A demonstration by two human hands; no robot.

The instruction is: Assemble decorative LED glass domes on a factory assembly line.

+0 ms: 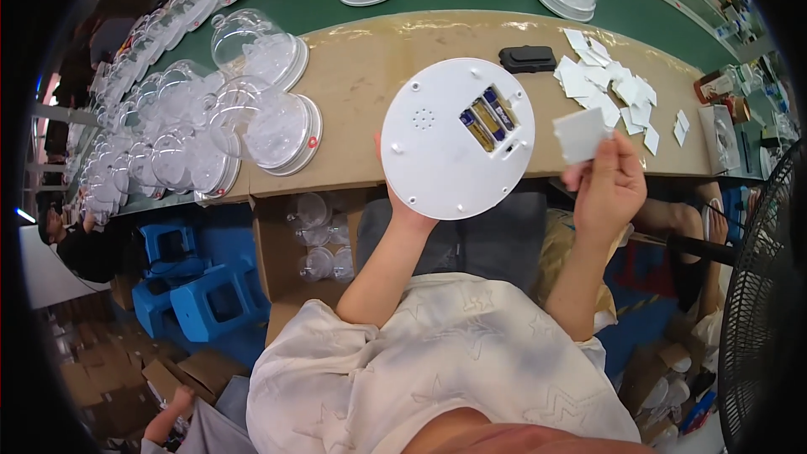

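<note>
Batteries (487,119) in blue and gold lie in the open compartment of a round white base (429,168), which is held up at the centre of the frame with its underside facing the camera. The left hand (407,208) grips the base at its lower-left edge, fingers partly hidden behind it. The right hand (607,181), to the right of centre, pinches a thin white cover (580,135) between thumb and fingers — the cover is near the base but apart from it. The two hands are well apart.

Behind them, a loose heap of similar white plates (595,80) lies on the brown tabletop (345,130) at the upper right, just beside a black oblong object (528,59). Clear domes (252,42) on white bases crowd the left and upper left of the frame. Blue stools (214,298) stand at the lower left; a black fan (761,303) fills the right edge.
</note>
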